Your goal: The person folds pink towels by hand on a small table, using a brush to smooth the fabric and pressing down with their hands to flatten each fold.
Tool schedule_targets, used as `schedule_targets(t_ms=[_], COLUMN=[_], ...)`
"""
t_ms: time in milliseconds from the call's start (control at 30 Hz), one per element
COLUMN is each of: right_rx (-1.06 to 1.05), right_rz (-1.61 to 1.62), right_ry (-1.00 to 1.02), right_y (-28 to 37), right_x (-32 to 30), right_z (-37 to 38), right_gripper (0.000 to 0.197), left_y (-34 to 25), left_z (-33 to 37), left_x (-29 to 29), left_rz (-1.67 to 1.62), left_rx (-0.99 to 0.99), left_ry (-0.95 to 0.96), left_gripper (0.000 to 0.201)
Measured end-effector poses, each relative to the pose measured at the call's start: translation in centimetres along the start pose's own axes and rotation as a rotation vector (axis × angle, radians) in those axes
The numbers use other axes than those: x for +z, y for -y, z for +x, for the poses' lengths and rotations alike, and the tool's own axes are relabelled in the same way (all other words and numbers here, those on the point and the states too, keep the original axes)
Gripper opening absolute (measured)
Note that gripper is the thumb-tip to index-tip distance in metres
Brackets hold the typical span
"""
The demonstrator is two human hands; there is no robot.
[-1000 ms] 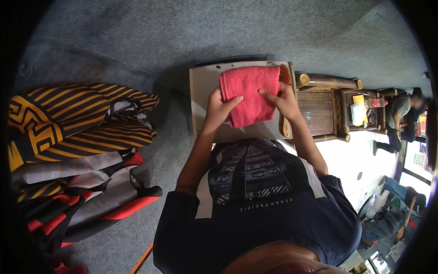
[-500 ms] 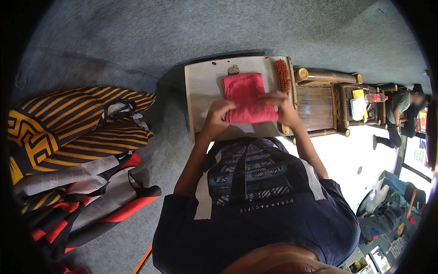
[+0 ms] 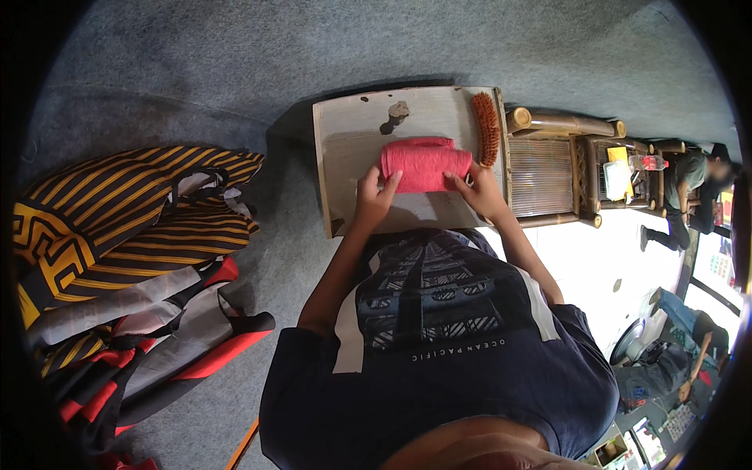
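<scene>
A red towel (image 3: 424,169), folded over into a thick, short bundle, lies on a small pale wooden table (image 3: 345,141). My left hand (image 3: 377,194) grips its left end, thumb on top and fingers hidden behind the edge. At the right end my right hand (image 3: 479,191) holds the cloth the same way. A flat layer of the towel shows just beyond the bundle. Close to my right hand, along the table's right edge, lies a brush (image 3: 486,129) with orange-brown bristles.
A dark worn patch (image 3: 398,110) marks the tabletop beyond the towel. Bamboo furniture (image 3: 542,176) adjoins the table's right side, with a bottle (image 3: 652,163) farther along. Striped and red-black garments (image 3: 149,211) lie at left. Other people (image 3: 689,188) are at far right.
The near part of the towel has been folded away from me over the rest, making it shorter and thicker. Both hands have taken hold of its ends.
</scene>
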State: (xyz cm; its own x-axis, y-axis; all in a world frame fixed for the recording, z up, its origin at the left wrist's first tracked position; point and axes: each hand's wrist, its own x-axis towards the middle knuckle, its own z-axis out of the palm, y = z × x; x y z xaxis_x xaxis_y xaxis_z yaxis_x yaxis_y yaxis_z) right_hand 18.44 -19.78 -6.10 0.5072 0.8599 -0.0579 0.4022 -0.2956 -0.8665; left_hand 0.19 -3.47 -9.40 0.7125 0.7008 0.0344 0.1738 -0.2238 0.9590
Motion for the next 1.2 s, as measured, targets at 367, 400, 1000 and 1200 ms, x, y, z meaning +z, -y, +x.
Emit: schedule_targets(t_ms=[367, 400, 1000, 1200], right_rx=[-0.266, -0.323, -0.095, -0.089], right_rz=[-0.442, -0.472, -0.413, -0.267], right_ry=[-0.467, -0.463, -0.352, -0.480], right_y=[2.9, 3.8, -1.0, -1.3], right_x=[2.1, 2.1, 5.9, 6.1], right_z=[3.4, 3.5, 5.4, 4.9], right_gripper=[0.031, 0.034, 0.041, 0.053], left_y=[-4.1, -4.4, 0.7, 2.6], left_z=[3.5, 3.5, 4.2, 3.4], left_x=[2.2, 2.6, 5.1, 4.4], left_rz=[0.613, 0.620, 0.669, 0.455], left_rx=[0.346, 0.398, 0.240, 0.099], left_ry=[-0.175, -0.124, -0.109, -0.287], left_gripper=[0.056, 0.055, 0.049, 0.065])
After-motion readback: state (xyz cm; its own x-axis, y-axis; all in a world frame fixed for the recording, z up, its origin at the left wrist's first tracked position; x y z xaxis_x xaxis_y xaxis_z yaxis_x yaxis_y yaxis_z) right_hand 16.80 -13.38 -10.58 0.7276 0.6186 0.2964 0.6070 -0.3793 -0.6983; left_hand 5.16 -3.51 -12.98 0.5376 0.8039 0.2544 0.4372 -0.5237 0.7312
